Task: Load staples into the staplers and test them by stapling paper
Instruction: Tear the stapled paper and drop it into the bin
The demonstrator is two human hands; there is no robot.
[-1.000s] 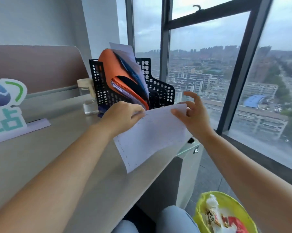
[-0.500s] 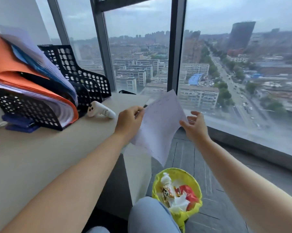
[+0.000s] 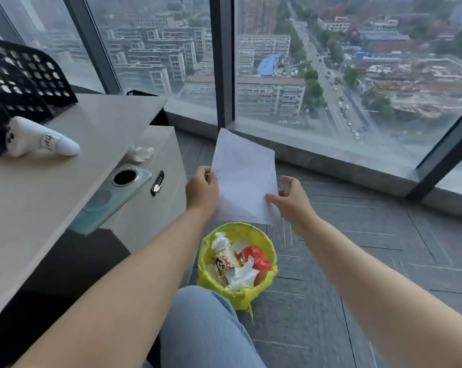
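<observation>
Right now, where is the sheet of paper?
Centre of head view: the paper is held right of the desk, above the yellow bin, left hand pinching its left edge.

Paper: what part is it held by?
The left grip holds the paper by its left edge; the right grip touches its lower right edge, pinching or not, I cannot tell.

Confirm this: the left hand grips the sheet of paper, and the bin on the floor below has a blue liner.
Wrong on the colour: the head view shows the left hand gripping the sheet of paper, but the bin on the floor below has a yellow-green liner, not blue.
</observation>
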